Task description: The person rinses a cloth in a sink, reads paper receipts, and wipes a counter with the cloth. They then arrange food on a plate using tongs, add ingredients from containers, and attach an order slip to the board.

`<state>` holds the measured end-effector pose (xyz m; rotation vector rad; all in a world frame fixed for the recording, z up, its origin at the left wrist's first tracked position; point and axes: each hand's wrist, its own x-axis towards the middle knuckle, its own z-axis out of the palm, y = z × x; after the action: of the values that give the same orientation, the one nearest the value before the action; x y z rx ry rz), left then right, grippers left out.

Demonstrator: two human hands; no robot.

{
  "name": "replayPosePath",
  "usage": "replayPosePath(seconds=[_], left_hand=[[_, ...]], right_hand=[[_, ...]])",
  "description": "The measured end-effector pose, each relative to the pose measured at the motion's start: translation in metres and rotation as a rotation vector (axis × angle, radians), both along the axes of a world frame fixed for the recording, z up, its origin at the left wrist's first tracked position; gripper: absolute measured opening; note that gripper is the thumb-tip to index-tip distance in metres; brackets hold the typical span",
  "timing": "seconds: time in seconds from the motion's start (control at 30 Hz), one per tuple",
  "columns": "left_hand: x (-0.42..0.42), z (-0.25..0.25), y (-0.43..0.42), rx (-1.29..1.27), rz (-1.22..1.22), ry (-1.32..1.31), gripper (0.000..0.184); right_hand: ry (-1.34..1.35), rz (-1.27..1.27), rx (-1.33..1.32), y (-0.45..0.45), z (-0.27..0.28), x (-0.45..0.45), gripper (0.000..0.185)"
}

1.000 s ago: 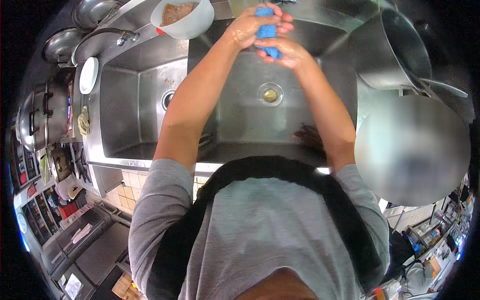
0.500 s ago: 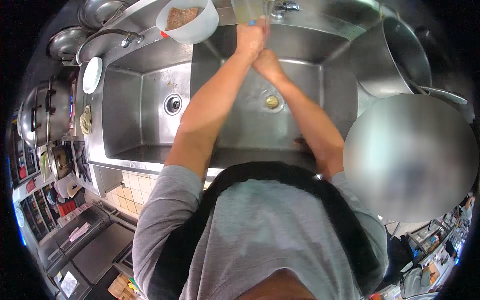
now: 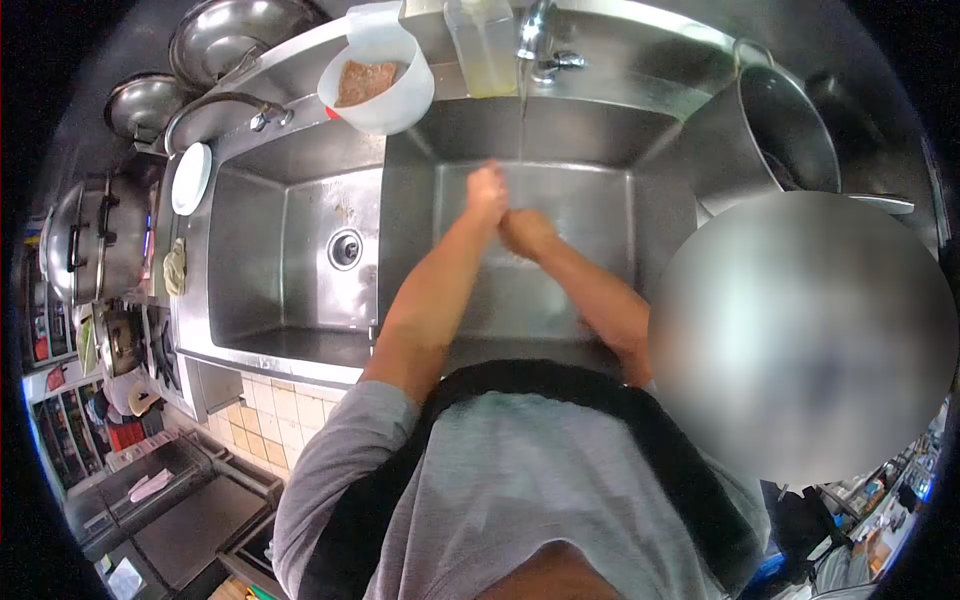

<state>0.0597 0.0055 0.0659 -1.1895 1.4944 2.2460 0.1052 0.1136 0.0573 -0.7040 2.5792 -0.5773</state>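
Observation:
My left hand (image 3: 487, 190) and my right hand (image 3: 527, 233) are close together over the right basin (image 3: 585, 205) of a steel double sink. The right hand lies at or against the left wrist. Motion smears the fingers of both, so I cannot tell how they are bent, and no object shows in either hand. Beyond them the tap (image 3: 537, 40) lets a thin stream of water fall into the basin. Beside the tap stands a clear bottle (image 3: 482, 45) of yellowish liquid. The right basin's drain is hidden by my right arm.
A white plastic container (image 3: 400, 110) holding a brown scouring pad (image 3: 366, 84) sits behind the divider. The left basin (image 3: 320, 200) has an open drain. A large steel pot (image 3: 745, 140) stands on the right; a white dish (image 3: 191, 179) and a cloth (image 3: 175, 266) lie left.
Both hands have moved away from the tap, down towards my body, over the right basin. The stream of water now shows. My view has tilted slightly, showing more behind the sink.

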Motion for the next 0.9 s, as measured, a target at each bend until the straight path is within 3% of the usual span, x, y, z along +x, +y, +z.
replayPosePath(seconds=[0.07,0.17,0.27,0.33,0.37,0.43,0.53,0.63,0.7,0.8,0.9], left_hand=[[0.009,-0.011,-0.001,0.02,-0.04,-0.076,0.033],[0.019,-0.016,-0.007,0.111,-0.07,-0.062,0.03],[0.033,0.02,-0.017,0.198,-0.057,0.039,0.029],[0.046,0.048,-0.028,0.183,0.001,0.06,0.03],[0.055,0.047,-0.038,0.21,0.007,0.077,0.025],[0.08,0.045,-0.057,0.242,0.006,0.135,0.016],[0.129,0.055,-0.068,0.172,-0.003,0.251,0.023],[0.173,0.059,-0.083,0.181,0.027,0.297,0.034],[0.192,0.077,-0.083,0.092,0.026,0.221,0.037],[0.202,0.102,-0.081,-0.191,-0.256,0.22,0.036],[0.197,0.159,-0.07,-0.825,-0.834,0.217,0.035]], right_hand=[[-0.03,0.052,0.074,0.005,-0.012,0.003,0.026],[-0.067,0.208,0.061,0.02,0.013,0.0,0.036],[-0.144,0.25,-0.222,0.049,0.032,-0.053,0.043],[-0.148,-0.07,-0.464,0.076,0.07,-0.106,0.039],[0.16,-0.182,-0.584,0.087,0.066,-0.141,0.025],[0.574,-0.344,-0.693,0.099,0.073,-0.189,0.026],[-0.108,-0.265,-0.688,0.102,0.102,-0.21,0.038],[-0.487,-0.368,-0.822,0.099,0.098,-0.232,0.041],[-0.471,-0.538,-0.871,0.091,0.101,-0.237,0.038],[-0.447,-0.763,-0.842,0.075,0.073,-0.245,0.064],[-0.658,-0.64,-0.909,0.083,0.062,-0.208,0.064]])
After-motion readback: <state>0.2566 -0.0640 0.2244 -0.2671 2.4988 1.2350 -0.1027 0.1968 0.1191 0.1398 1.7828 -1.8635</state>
